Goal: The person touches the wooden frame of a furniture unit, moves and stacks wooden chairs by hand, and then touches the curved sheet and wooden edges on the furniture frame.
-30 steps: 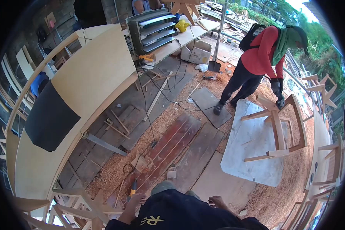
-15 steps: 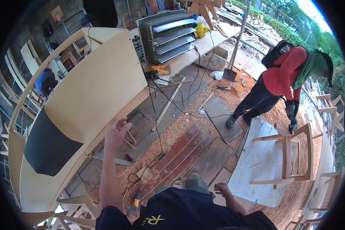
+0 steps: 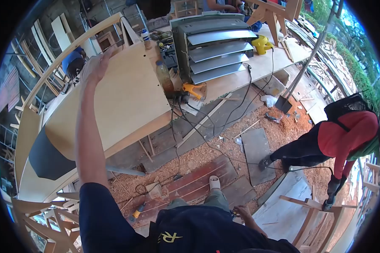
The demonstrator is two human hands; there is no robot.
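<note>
My left hand (image 3: 98, 67) is raised over the far side of the large curved pale wooden piece (image 3: 126, 97), its fingers spread and nothing in them. Whether it touches the wood is unclear. Low by my right side is my right hand (image 3: 242, 212), fingers partly curled and apart, with no object seen in it. The dark curved panel (image 3: 50, 156) lies on the pale piece, to the left of my forearm. A yellow-and-black power tool (image 3: 137, 212) rests on the floor boards in front of me.
A co-worker in red (image 3: 346, 133) bends over a wooden chair frame (image 3: 312, 217) on the right. Ahead, a workbench (image 3: 223, 84) bears a louvered metal unit (image 3: 217, 48) and an orange tool (image 3: 194, 90). Cables (image 3: 207, 135) cross the sawdust-covered floor. Chair frames (image 3: 50, 219) stand lower left.
My left hand has risen from low beside me to over the curved wooden piece. My right hand stays low. The view has shifted left and nearer the bench.
</note>
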